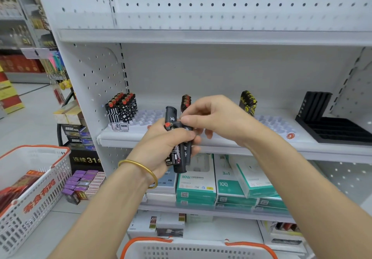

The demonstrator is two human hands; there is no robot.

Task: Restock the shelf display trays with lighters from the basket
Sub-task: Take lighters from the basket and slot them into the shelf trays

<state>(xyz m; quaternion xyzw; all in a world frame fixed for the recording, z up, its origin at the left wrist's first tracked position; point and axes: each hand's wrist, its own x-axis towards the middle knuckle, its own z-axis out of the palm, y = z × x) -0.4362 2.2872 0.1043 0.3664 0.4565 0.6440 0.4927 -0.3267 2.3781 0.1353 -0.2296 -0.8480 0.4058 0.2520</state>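
Note:
My left hand [161, 144] grips a bunch of black lighters [179, 154] with red buttons, in front of the middle shelf. My right hand [213, 115] pinches the top of one lighter in that bunch with thumb and forefinger. On the shelf behind lies a pale display tray [147, 117] with a block of patterned lighters [121, 107] at its left end and a short row [185, 102] further right. A second pale tray [275, 123] holds yellow-black lighters [248, 102]. The white basket [197, 248] with an orange rim sits at the bottom edge; its inside is hidden.
An empty black tray [332, 125] stands at the shelf's right end. Green-white boxes [225, 182] fill the shelf below. Another white basket [34, 188] with red packets stands at the left, beside purple boxes [82, 184] on the floor.

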